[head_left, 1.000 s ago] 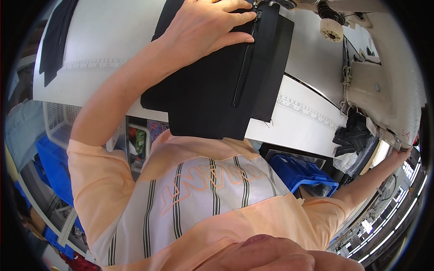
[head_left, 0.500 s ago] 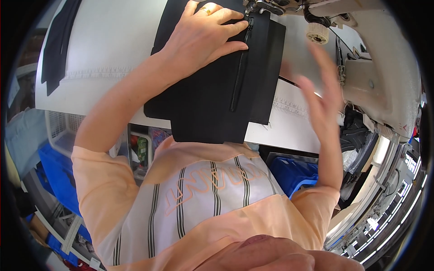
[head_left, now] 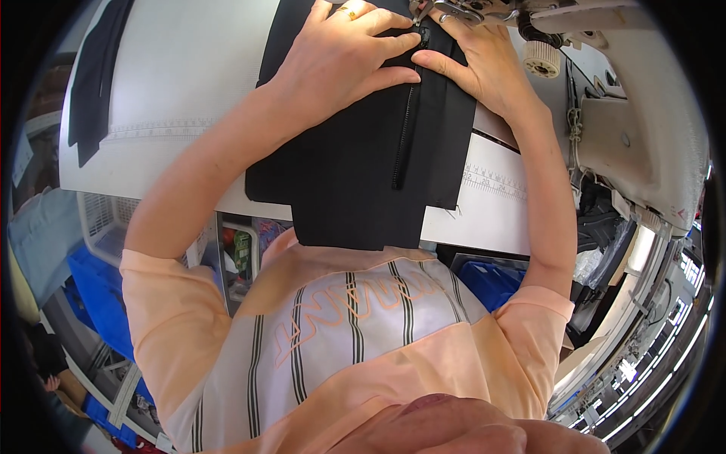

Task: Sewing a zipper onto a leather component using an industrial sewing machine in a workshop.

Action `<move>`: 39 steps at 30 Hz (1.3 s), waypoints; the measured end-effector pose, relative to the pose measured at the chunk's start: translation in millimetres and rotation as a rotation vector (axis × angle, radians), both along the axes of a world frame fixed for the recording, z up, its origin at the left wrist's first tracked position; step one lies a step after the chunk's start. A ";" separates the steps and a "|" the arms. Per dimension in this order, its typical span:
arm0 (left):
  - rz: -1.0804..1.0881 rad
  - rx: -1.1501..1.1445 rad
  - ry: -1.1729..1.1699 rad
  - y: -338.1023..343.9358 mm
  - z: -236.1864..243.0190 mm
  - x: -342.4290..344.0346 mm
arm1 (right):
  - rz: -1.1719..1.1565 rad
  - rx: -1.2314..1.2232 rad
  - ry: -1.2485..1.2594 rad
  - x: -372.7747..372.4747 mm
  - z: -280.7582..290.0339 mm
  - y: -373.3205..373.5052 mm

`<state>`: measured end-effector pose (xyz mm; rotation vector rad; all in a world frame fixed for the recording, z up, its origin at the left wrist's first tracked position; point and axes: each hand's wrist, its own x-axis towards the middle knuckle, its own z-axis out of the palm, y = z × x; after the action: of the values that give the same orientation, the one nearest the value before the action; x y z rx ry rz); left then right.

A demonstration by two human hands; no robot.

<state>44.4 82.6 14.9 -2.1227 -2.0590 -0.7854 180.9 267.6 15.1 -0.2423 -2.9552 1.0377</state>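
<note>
A black fabric panel (head_left: pixel 333 174) lies on the sewing table, its near end hanging over the edge against my shirt. Lengthwise through it runs a black zipper (head_left: pixel 406 129), whose upper end is close to the presser foot (head_left: pixel 423 11) of a sewing machine. Flat on the panel, left of the zipper, my left hand (head_left: pixel 344 57) has its fingers stretched out and wears a ring. My right hand (head_left: pixel 491 68) rests on the panel's right side by the foot, thumb reaching toward the zipper and fingers apart; its fingertips are partly hidden by the machine.
The white table (head_left: pixel 181 83) has printed ruler marks. Another black fabric piece (head_left: pixel 97 76) lies at far left. The machine's body (head_left: pixel 643 144) and a ribbed cream knob (head_left: pixel 542 59) stand at right. Below the table are blue bins (head_left: pixel 488 281) and a white basket (head_left: pixel 110 219).
My right hand has come from the air beside the machine onto the panel near the presser foot. My left hand stays almost in place, and the panel has shifted slightly toward me.
</note>
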 end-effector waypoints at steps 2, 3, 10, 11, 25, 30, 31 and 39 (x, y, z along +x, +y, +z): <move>0.008 -0.007 -0.010 0.1 -2.4 -0.6 | -0.003 0.004 0.039 3.3 -2.6 -1.6; 0.016 -0.012 -0.019 0.4 -4.2 -1.0 | -0.050 0.351 0.142 6.5 -4.8 -4.4; 0.008 0.100 0.122 -0.5 -15.7 -1.8 | -0.138 0.482 0.470 25.0 -15.0 -30.6; 0.011 0.102 0.108 -1.7 -15.9 -1.1 | -0.139 0.460 0.467 24.6 -14.2 -30.4; 0.019 0.009 0.106 -8.0 -5.4 -0.5 | -0.151 0.535 0.415 23.6 -8.6 -31.7; 0.010 0.012 0.089 -5.9 -7.0 -2.0 | -0.163 0.496 0.440 23.1 -10.1 -30.9; 0.008 0.011 0.089 -5.4 -7.1 -2.2 | -0.163 0.490 0.451 22.6 -10.6 -30.3; -0.027 -0.022 -0.062 -3.8 2.0 -1.5 | -0.170 0.516 0.454 21.6 -7.0 -27.8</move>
<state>42.9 78.8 17.0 -2.1689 -2.0830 -0.8465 202.5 239.8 8.1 -0.2090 -2.6040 0.2425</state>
